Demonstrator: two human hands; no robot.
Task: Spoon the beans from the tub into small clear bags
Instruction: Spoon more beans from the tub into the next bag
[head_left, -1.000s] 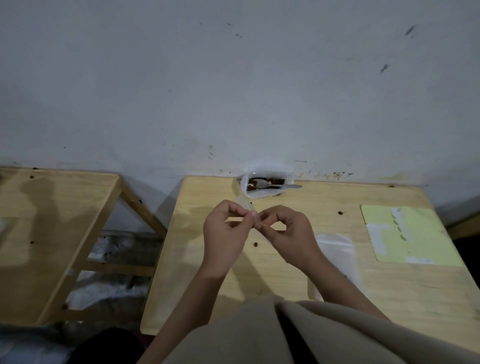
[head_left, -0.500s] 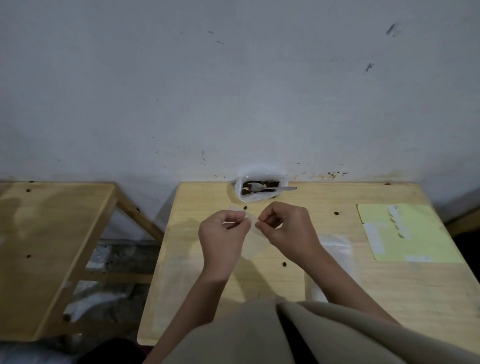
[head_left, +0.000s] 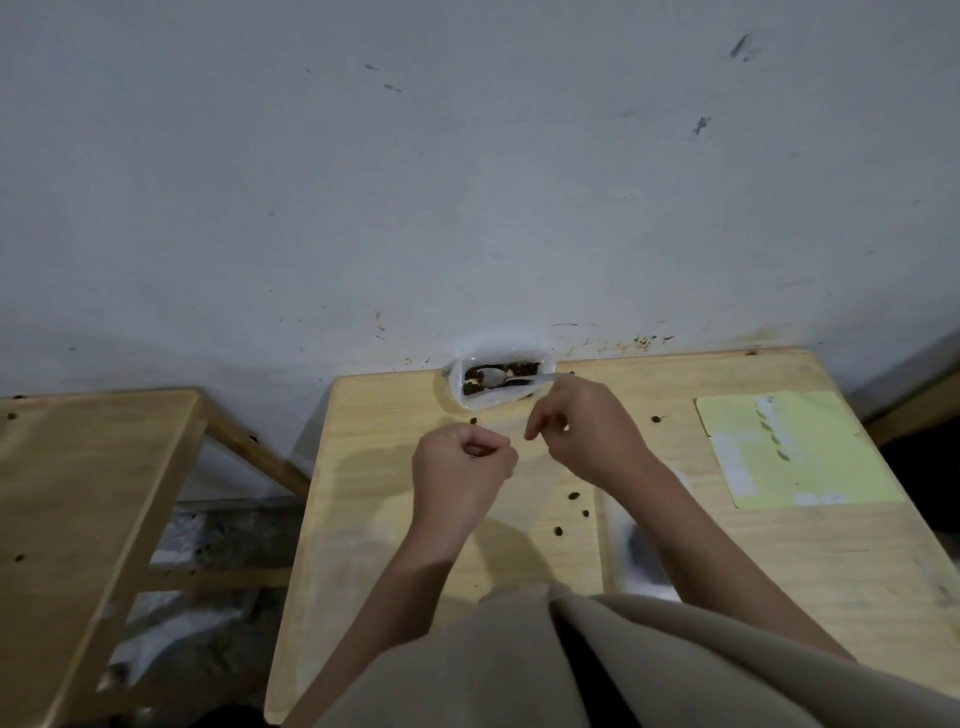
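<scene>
The person's left hand (head_left: 462, 462) was curled tight, thumb against fingers, pinching what looked like the top edge of a small clear bag (head_left: 524, 467), a faint film hanging between the two hands and hard to make out against the wood. The right hand (head_left: 582, 426) reached toward the tub (head_left: 496, 382) at the back edge of the table (head_left: 374, 467), against the wall; its fingers were loosely curled, and I could not tell whether they pinched the bag's other lip or held nothing. The spoon (head_left: 506, 378) lay in the tub, bowl among the dark beans (head_left: 522, 369), handle pointing toward that right hand. The trouble I expected lay in the bag: a limp film pinched at one side would probably sag shut, so a spoonful could miss the mouth and scatter. Loose beans (head_left: 574, 496) already dotted the table near the right forearm, which suggested how easily that happens. The tub looked soft-sided and sat right against the wall, so a clumsy dig with the spoon might tip or crumple it. A stack of clear bags (head_left: 636, 551) lay under the right forearm and might be dragged off by it. On the yellow sheet (head_left: 789, 447) to the right were pale patches and a row of dark marks, but no writing or brand could be read there or on the tub.
</scene>
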